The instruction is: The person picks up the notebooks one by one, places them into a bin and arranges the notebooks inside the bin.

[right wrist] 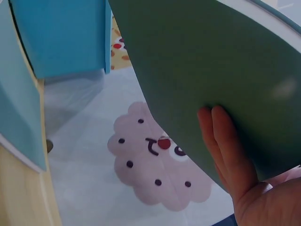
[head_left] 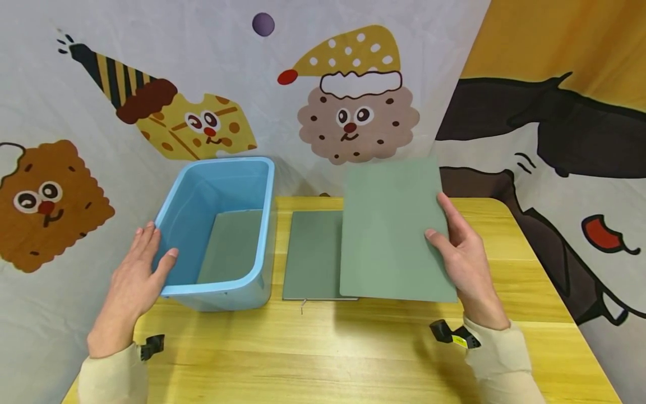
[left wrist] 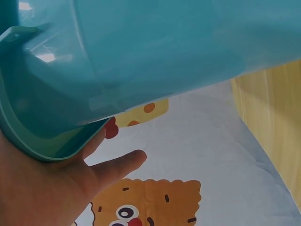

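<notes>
At the left, a blue plastic bin point(head_left: 268, 247) stands with a green notebook point(head_left: 232, 241) lying flat inside it. My left hand point(head_left: 133, 275) rests against the bin's left rim, fingers straight and thumb over the edge. My right hand point(head_left: 466, 258) holds another green notebook point(head_left: 393, 230) by its right edge, thumb on the front cover and fingers point(right wrist: 225, 136) behind it. That notebook is raised and tilted above the table. Partly covered by it, a green notebook point(head_left: 313, 252) lies beside the bin, a thin ribbon showing at its near edge.
The wooden table point(head_left: 323, 353) has a rounded far right corner. A cloth backdrop point(head_left: 282, 129) with cartoon snacks hangs behind and to the sides.
</notes>
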### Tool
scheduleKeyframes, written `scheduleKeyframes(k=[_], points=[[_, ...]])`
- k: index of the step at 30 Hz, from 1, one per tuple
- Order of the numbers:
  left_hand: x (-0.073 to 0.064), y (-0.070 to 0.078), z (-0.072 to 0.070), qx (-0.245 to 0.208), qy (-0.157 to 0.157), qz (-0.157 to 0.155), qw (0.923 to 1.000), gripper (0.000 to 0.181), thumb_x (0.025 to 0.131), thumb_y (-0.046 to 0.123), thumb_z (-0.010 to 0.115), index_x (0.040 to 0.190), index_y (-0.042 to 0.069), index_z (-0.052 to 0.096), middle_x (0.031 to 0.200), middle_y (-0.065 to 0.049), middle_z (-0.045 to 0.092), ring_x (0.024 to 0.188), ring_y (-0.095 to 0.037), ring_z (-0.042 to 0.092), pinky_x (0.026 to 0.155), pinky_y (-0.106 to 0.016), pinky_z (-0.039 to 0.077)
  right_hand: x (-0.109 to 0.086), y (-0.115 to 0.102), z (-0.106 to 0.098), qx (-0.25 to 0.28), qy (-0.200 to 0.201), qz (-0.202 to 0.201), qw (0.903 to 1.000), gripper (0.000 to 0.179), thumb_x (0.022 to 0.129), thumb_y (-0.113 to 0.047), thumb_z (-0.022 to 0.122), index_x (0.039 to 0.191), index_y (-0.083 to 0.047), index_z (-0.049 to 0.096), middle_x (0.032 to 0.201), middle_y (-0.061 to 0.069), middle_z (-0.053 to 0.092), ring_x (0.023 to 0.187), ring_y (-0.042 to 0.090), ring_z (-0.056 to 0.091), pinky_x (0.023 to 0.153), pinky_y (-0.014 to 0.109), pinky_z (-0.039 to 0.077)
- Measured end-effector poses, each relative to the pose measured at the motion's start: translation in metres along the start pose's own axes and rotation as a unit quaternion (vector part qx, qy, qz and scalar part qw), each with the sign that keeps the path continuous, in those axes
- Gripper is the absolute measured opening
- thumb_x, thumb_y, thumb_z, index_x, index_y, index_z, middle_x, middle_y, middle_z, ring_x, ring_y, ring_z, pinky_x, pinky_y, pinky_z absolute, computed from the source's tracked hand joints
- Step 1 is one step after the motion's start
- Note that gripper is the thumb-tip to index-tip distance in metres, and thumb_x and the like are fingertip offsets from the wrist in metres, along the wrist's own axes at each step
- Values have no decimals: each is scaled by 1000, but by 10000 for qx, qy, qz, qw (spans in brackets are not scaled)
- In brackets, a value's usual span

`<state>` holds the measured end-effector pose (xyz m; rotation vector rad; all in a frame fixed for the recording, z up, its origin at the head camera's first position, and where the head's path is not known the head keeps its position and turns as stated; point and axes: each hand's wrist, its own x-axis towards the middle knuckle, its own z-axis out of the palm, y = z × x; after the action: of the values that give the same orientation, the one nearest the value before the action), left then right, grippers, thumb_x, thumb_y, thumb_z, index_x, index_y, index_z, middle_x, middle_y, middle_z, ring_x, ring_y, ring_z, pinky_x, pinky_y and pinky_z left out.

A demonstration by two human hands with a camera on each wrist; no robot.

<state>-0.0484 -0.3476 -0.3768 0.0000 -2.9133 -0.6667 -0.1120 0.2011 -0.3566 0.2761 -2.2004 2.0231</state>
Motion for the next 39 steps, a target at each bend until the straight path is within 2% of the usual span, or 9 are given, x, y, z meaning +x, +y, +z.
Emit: scheduleKeyframes(k=[11,18,26,31,39], points=[[3,-1,2,32,14,-51,10000,74,113,44,34,162,-7,12,171,-23,3,158,-38,-6,120,-69,7,1,-19,26,494,-117,-371,9980,67,101,5,57,162,-12,35,169,7,28,153,24,30,109,16,38],[4,0,1,-28,62,-60,10000,74,113,44,35,162,-7,13,171,-23,4,158,-38,-4,119,-71,9,5,-26,56,781,-254,-142,9965,65,103,0,56,163,-18,36,168,2,31,148,23,37,105,18,45],[3,2,1,-78,112,-76,9999,74,113,45,34,162,-7,15,171,-22,5,159,-38,-4,116,-75,12,13,-34,97,1241,-374,-230,9913,67,100,2,58,162,-15,38,167,-6,32,151,13,34,116,24,35],[1,0,0,-149,174,-66,9997,72,113,44,33,161,-7,16,171,-22,6,159,-37,-3,113,-78,13,18,-40,121,1472,-448,-188,9879,66,101,1,58,161,-17,38,165,-8,36,146,11,40,116,30,37],[0,-2,0,-196,244,8,9995,69,114,42,28,160,-9,19,171,-23,9,159,-38,0,115,-75,13,26,-44,159,1625,-601,-117,9848,67,101,-3,59,162,-18,36,166,-11,31,147,7,38,120,35,33]])
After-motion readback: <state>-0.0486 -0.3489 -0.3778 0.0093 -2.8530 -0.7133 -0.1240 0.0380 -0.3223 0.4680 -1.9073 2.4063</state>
